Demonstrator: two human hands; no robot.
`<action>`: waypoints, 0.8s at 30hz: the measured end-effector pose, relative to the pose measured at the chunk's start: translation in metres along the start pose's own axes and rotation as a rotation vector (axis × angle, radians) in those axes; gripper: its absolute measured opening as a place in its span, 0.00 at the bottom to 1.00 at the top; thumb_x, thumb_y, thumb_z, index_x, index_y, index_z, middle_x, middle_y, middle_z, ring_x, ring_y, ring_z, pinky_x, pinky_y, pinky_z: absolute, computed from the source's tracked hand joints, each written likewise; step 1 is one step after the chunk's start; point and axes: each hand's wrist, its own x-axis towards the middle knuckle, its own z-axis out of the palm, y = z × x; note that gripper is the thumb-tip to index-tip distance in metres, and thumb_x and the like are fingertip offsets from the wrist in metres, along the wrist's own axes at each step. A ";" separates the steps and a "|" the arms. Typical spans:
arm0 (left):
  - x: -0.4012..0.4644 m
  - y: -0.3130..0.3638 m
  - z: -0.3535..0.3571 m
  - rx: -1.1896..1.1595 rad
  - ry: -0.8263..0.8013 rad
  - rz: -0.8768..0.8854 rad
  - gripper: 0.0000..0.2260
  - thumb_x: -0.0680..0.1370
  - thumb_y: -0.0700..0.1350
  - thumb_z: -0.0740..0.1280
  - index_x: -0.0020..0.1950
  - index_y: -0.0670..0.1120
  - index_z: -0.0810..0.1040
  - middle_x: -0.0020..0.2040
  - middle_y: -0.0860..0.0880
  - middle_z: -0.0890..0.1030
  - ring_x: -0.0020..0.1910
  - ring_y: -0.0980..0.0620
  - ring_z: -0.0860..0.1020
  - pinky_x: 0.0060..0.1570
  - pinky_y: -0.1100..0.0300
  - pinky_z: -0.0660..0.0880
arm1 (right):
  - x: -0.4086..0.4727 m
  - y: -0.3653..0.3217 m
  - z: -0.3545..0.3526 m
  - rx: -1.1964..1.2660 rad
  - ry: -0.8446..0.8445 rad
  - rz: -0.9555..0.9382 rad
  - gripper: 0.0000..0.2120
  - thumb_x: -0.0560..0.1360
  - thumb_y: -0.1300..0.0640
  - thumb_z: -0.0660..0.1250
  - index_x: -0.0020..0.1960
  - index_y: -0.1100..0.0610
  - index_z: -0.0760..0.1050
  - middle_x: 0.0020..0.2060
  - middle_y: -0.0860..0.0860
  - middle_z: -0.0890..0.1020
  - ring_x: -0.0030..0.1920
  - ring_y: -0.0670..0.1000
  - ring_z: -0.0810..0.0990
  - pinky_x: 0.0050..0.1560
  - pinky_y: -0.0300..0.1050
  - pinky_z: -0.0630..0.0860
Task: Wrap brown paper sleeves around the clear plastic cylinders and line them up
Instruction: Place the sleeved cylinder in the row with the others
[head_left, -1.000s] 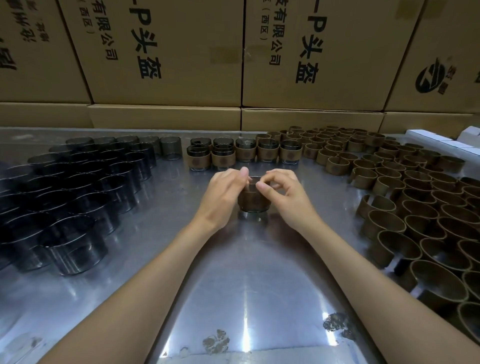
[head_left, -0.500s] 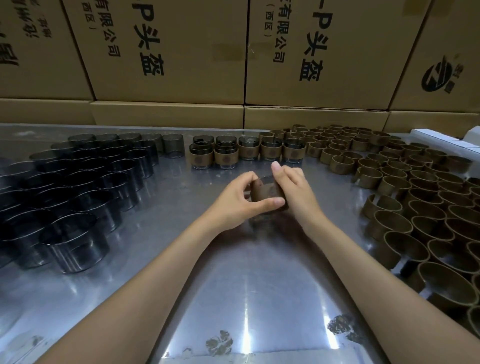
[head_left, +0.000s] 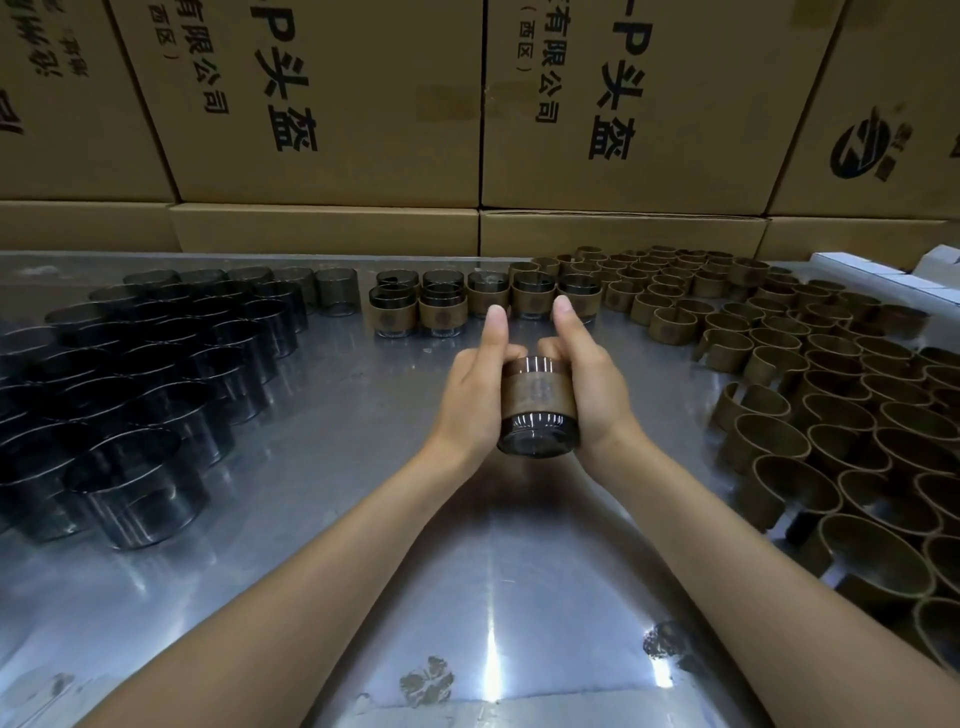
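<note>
Now lifted off the tabletop (head_left: 332, 519) and tipped on its side: cylinder (head_left: 538, 413), brown sleeve (head_left: 539, 393) on, clamped between left hand (head_left: 475, 395) and right hand (head_left: 589, 387), thumbs up. Wrapping apparently finished; next, probably into the far row (head_left: 485, 304).

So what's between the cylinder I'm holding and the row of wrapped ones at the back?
Head view: only bare metal table lies between the held cylinder and the wrapped row, though both raised fingers overlap that gap.
</note>
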 end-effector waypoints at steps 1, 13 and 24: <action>0.000 0.001 0.000 -0.022 -0.003 -0.008 0.32 0.83 0.54 0.50 0.27 0.38 0.75 0.23 0.54 0.73 0.24 0.60 0.72 0.27 0.73 0.66 | 0.000 0.001 0.001 0.005 -0.004 -0.001 0.29 0.77 0.40 0.60 0.20 0.51 0.62 0.24 0.48 0.65 0.31 0.50 0.66 0.44 0.51 0.65; 0.001 0.002 -0.005 0.060 -0.029 0.038 0.29 0.82 0.56 0.50 0.23 0.47 0.68 0.21 0.53 0.69 0.23 0.57 0.68 0.28 0.65 0.66 | 0.006 0.012 -0.003 -0.288 -0.005 -0.172 0.29 0.81 0.40 0.51 0.24 0.51 0.65 0.22 0.43 0.70 0.26 0.42 0.70 0.31 0.33 0.68; 0.024 -0.028 -0.035 0.259 0.080 0.091 0.18 0.81 0.56 0.50 0.40 0.51 0.75 0.49 0.45 0.75 0.52 0.52 0.74 0.58 0.61 0.68 | 0.025 0.028 -0.019 -0.735 -0.257 -0.238 0.09 0.73 0.52 0.72 0.42 0.49 0.71 0.43 0.44 0.78 0.48 0.45 0.78 0.48 0.37 0.75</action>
